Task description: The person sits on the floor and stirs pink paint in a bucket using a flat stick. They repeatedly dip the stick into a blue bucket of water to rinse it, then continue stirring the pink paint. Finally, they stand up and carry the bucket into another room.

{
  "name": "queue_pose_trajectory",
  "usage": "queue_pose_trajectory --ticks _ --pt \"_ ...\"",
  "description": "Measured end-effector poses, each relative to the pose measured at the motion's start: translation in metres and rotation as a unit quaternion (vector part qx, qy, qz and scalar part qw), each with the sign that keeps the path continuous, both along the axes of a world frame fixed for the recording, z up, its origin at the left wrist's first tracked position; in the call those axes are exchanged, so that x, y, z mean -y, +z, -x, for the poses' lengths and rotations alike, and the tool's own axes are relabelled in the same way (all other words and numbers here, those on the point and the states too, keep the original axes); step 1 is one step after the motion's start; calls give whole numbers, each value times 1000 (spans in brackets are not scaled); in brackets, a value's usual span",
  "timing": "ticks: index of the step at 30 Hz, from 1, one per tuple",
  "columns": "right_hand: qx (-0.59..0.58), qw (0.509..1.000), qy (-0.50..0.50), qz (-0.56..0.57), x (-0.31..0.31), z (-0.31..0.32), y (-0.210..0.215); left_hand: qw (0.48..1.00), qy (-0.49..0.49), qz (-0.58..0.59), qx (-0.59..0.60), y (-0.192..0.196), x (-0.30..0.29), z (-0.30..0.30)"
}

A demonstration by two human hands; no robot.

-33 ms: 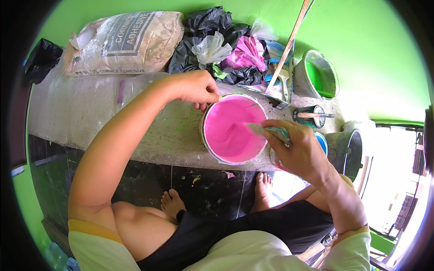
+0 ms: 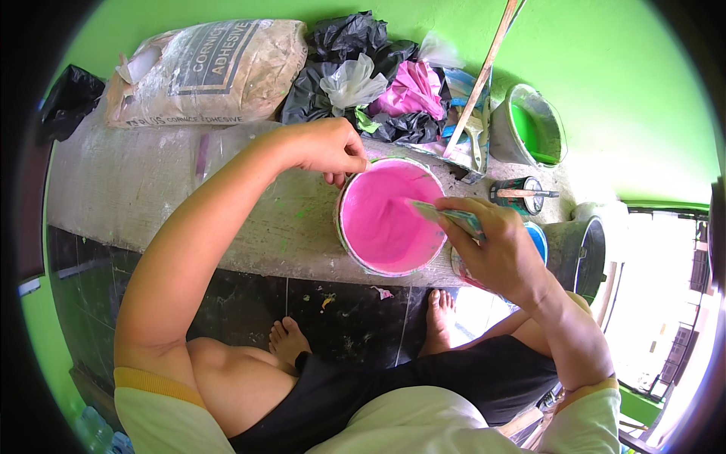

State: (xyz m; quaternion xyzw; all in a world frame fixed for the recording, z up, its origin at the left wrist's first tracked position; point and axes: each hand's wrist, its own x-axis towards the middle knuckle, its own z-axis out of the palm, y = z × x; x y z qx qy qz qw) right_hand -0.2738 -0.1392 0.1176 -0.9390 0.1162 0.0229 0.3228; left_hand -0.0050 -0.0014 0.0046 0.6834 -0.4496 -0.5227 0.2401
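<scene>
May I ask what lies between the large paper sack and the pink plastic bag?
Black plastic bags and a crumpled clear bag lie between the paper sack and the pink bag, in the head view.

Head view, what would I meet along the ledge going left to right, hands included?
Black plastic bag, paper sack, left hand, bucket of pink paint, right hand, dark bucket.

One left hand (image 2: 330,147), one right hand (image 2: 499,246); one handheld tool (image 2: 463,220); one pink-filled bucket (image 2: 423,185); one green-filled bucket (image 2: 505,129); one dark bucket (image 2: 560,246); one paper sack (image 2: 208,72); one long wooden stick (image 2: 482,85); one small tin (image 2: 510,202); two bare feet (image 2: 439,324).
</scene>
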Motion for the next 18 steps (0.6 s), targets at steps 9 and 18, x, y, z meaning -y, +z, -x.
queue_pose_trajectory --ticks 9,18 --pt "-9 993 84 -84 -8 -7 -7 1000 4 13 -4 -1 2 -6" --pt "-56 998 20 -10 -1 -5 7 1000 0 -2 11 2 2 -5"
